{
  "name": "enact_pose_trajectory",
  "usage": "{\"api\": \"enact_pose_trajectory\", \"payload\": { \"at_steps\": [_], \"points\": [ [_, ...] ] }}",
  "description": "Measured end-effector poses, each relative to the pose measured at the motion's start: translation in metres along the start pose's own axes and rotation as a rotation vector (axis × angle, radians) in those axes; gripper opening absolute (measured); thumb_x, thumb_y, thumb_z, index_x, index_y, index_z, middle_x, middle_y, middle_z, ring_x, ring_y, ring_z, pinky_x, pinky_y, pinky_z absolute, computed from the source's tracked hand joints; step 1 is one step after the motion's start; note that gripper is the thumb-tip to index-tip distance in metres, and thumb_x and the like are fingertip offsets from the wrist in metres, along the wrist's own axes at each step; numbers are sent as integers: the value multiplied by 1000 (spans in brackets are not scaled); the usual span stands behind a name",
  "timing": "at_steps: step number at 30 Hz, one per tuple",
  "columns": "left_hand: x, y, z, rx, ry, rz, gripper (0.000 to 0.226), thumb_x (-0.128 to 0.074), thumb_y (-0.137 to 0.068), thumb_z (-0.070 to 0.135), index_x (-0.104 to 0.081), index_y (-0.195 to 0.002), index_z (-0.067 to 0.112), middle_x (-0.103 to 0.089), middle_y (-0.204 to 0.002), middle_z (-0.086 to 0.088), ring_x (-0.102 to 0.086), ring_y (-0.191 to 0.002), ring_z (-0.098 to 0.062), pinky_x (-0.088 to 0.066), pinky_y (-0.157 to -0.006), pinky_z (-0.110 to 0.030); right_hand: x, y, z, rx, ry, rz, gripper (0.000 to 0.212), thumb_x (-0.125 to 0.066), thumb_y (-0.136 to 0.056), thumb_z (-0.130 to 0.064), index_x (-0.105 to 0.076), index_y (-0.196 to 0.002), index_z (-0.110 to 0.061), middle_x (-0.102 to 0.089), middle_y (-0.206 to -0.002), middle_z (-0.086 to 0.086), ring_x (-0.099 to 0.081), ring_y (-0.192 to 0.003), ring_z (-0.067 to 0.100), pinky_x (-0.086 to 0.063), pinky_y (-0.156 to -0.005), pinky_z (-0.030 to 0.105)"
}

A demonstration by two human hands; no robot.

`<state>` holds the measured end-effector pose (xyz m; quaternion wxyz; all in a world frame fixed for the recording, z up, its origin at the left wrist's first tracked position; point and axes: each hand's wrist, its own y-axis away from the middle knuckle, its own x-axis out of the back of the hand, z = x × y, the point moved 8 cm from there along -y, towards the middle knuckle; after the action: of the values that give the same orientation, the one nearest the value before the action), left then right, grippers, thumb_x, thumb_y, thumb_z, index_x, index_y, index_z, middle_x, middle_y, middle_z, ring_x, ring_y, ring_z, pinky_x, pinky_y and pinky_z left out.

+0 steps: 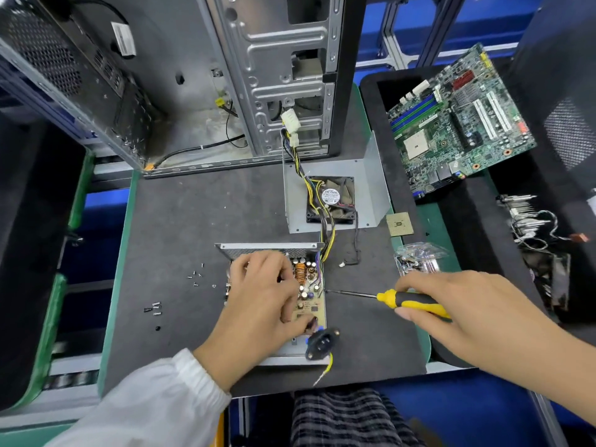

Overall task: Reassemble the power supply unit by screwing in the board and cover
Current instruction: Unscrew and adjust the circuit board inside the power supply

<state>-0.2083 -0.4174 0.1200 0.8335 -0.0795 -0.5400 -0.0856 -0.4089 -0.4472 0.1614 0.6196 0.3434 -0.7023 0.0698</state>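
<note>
A person's left hand (264,291), fingers curled, pressed on and hid much of the board (309,301) lying in the open power supply case (283,358) on the mat (180,221), while the right hand (464,304) gripped a yellow-handled screwdriver (409,301), its tip at the case's right edge.

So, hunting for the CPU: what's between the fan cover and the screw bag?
The CPU chip lies between cover and bag, head view.

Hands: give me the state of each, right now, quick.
Left hand: fingers curled down on the circuit board in the power supply case; whether it pinches anything cannot be told.
Right hand: holding the yellow-and-black screwdriver.
</note>
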Motion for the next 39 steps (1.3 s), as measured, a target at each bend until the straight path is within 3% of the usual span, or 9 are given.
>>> {"api": "enact_pose_trajectory", "payload": {
  "at_steps": [3,5,9,13,16,18,21,27,39],
  "points": [
    [1,-7,7,-120,-80,-44,48,-86,-59,49,-50,-75,21,-52,-100,3,-45,-100,-20,-25,-91,-35,-16,13,5,-81,-69,47,38,-18,-85,-65,-44,-100,-43,-49,-64,-18,-45,-55,8,-39,-52,23],
    [-2,-4,11,-347,-149,-116,44,-80,-68,53,-58,-90,22,-57,-110,1,-45,-105,-19,-28,-91,-36,-25,20,6,-149,-131,68,29,-26,-87,-60,-46,-95,-41,-44,-56,-17,-42,-49,6,-34,-47,23],
    [-19,4,-5,-584,-353,-292,58,-68,-76,67,-65,-117,28,-60,-130,6,-51,-125,-19,-27,-105,-42,-30,29,0,-263,-194,109,20,-35,-88,-56,-46,-92,-41,-45,-53,-18,-42,-46,6,-29,-43,21],
    [-21,7,-11,-528,-296,-183,76,-74,-70,63,-59,-131,20,-51,-143,-6,-39,-138,-24,-24,-111,-47,-24,32,-10,-262,-289,185,12,-42,-89,-50,-47,-94,-40,-53,-68,-23,-48,-54,9,-27,-40,21],
    [-13,8,-19,-353,-293,-68,103,-70,-64,68,-37,-148,19,-27,-157,-15,-19,-148,-33,-13,-116,-60,-24,33,-16,-247,-351,201,10,-38,-93,-53,-44,-97,-45,-59,-69,-15,-53,-54,10,-43,-44,31],
    [-13,1,-24,-218,-355,-110,130,-63,-54,81,-16,-157,17,-12,-161,-22,-9,-149,-40,-10,-114,-66,-23,34,-15,-250,-387,215,22,-31,-90,-62,-43,-98,-46,-61,-70,-13,-55,-55,10,-48,-49,36],
    [-22,-3,-21,-164,-425,-210,154,-66,-38,89,-4,-157,14,-14,-158,-31,-8,-147,-46,-10,-113,-69,-23,33,-16,-245,-417,233,22,-32,-90,-61,-44,-98,-45,-61,-69,-10,-52,-53,13,-48,-48,34],
    [-24,-3,-19,-172,-359,-147,148,-73,-41,79,-12,-155,6,-41,-133,-21,-39,-128,-37,-16,-115,-57,-32,24,-23,-247,-417,160,10,-42,-87,-51,-44,-95,-45,-62,-68,-9,-50,-52,14,-45,-46,32],
    [-19,-4,-19,-159,-304,-110,132,-68,-52,71,-19,-153,1,-45,-129,-17,-43,-122,-33,-18,-115,-53,-36,14,-33,-228,-413,118,19,-34,-86,-57,-43,-94,-42,-65,-69,-3,-50,-52,15,-45,-49,38]
  ]
}}
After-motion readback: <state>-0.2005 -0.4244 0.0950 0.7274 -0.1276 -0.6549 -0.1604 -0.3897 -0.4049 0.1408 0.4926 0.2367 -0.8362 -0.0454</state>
